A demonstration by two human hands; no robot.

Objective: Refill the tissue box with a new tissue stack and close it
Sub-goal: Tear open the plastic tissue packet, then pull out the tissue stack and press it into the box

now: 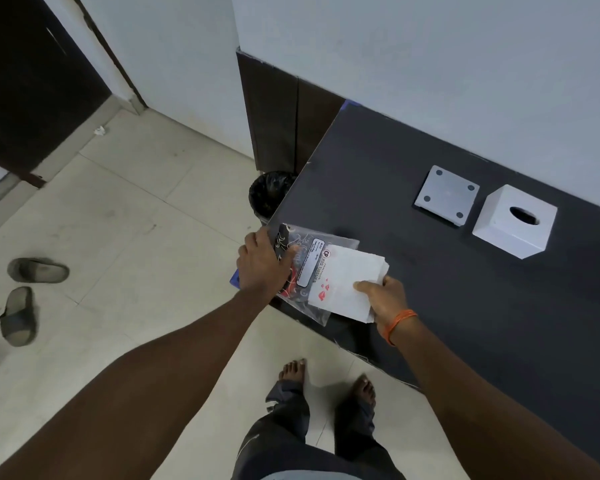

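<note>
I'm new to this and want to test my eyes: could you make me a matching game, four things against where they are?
Things:
1. tissue stack
2. wrapper
3. box
4. base plate

Places:
A. flat on the table, left of the box
B. in the left hand
C. in the right hand
D. on the table by the wall, slot showing

Pairs: 1-C, 2-B, 3-D, 4-A

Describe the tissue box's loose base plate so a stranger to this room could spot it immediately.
Start at the dark countertop along the white wall. Near its back edge sit two white pieces side by side: the cube-shaped tissue box with an oval slot on top, and, on its left, the base plate. It is the flat square one, with four dark round dots at its corners.
</note>
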